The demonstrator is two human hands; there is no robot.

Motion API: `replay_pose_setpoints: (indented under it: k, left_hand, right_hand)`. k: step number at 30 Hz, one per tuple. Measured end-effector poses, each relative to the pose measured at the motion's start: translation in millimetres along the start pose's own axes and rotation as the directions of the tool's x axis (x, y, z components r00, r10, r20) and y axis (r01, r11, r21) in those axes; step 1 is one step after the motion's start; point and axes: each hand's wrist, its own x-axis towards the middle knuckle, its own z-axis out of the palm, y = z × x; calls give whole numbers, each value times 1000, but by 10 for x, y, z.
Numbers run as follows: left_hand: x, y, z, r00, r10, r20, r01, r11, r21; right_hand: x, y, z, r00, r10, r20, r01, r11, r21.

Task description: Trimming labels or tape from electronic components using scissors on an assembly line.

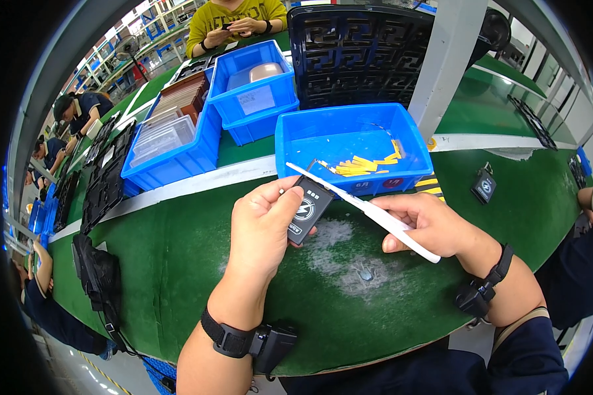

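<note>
Between the thumb and fingers of my left hand (263, 214) is a flat black battery pack (308, 214) with white printing, its top edge tilted away from me. My right hand (425, 220) is closed around a long white tapered tool (375, 214), which may be tweezers. The tool's thin tip crosses over the battery's upper end; whether it touches is unclear. Just beyond both hands stands a blue bin (323, 141) with several yellow strips (359, 166) inside. A second black battery pack (483, 186) lies on the green table to the right.
More blue bins stand at the back left, one (178, 161) with clear and brown trays, another (254, 108) stacked. A black tray (362, 59) leans behind, beside a grey post (445, 72). A black bag (97, 270) lies left on the green table (178, 263). Other people sit around.
</note>
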Motion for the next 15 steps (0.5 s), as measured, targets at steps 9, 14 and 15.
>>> replay_pose_setpoints:
  k: [9,14,15]
  left_hand:
    - [-3,0,-10,1000,-10,13,10,1000,-7]
    - [1,-9,-3,1000,-11,26,11,1000,11]
    - [-1,-6,0,1000,-14,22,13,1000,13]
  right_hand:
    - [-5,-20,19,1000,-13,3,13,1000,0]
    - [-7,-1,19,999,-38,-10,38,999,0]
    - [-6,-11,19,999,-41,-2,41,999,3]
